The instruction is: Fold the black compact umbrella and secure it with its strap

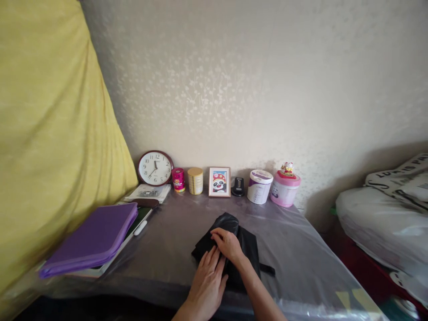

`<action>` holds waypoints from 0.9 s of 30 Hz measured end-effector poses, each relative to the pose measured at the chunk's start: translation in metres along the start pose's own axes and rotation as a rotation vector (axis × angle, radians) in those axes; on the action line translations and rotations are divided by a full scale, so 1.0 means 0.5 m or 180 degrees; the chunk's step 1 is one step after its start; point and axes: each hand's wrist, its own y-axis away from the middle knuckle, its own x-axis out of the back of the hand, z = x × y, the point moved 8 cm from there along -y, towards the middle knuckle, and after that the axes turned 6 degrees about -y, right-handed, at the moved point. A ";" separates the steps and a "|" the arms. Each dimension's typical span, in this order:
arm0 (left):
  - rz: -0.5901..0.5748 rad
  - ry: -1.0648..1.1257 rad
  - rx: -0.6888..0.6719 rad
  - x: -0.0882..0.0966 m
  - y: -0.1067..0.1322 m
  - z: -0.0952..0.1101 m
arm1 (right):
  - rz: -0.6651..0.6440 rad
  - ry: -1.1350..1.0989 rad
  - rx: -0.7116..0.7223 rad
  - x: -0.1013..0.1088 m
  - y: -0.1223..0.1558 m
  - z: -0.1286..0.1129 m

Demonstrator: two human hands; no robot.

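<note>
A piece of thin, dark black fabric point(249, 249), folded and bunched, lies near the front of the table. A short strap point(267, 269) sticks out from its right side; whether it is a bag or something else I cannot tell. My left hand point(207, 276) rests on the fabric's front left part, its fingers stretched out and pointing away from me. Just beyond it, my right hand point(229, 246) curls over the middle of the fabric, fingertips pinched together near the left hand's fingertips. The spot under the right fingertips is partly hidden.
On the left lies a purple folder point(93, 236) over a board with a white marker point(140, 228). Along the wall stand a clock point(155, 168), a pink tin point(178, 180), a yellow-lidded jar point(195, 181), a panda picture frame point(220, 182), a stapler-like black object point(238, 187) and two tubs point(259, 187).
</note>
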 end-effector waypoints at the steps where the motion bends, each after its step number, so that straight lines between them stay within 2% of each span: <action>1: -0.0074 -0.0032 0.0053 -0.020 0.003 -0.006 | -0.0058 0.0076 0.0138 -0.002 0.009 -0.010; 5: -0.0379 -0.0042 0.0460 -0.082 0.022 -0.031 | -0.0209 0.0105 0.0900 -0.004 0.058 -0.056; 7: -0.0440 -0.0027 0.0571 -0.093 0.028 -0.033 | -0.0152 0.0012 0.1247 0.004 0.083 -0.069; 10: -0.0433 -0.0057 0.0663 -0.094 0.030 -0.031 | -0.0059 0.0047 0.1455 0.013 0.094 -0.061; 13: -0.0584 -0.0107 0.0746 -0.094 0.029 -0.033 | -0.0037 0.0273 0.1423 0.014 0.069 -0.035; 19: -0.1146 -0.0052 0.0935 -0.104 0.027 -0.039 | -0.0149 0.0592 0.1243 0.012 -0.022 0.015; 27: -0.1301 0.0256 0.0962 -0.102 0.026 -0.043 | -0.0167 0.0678 0.0853 0.024 -0.113 0.075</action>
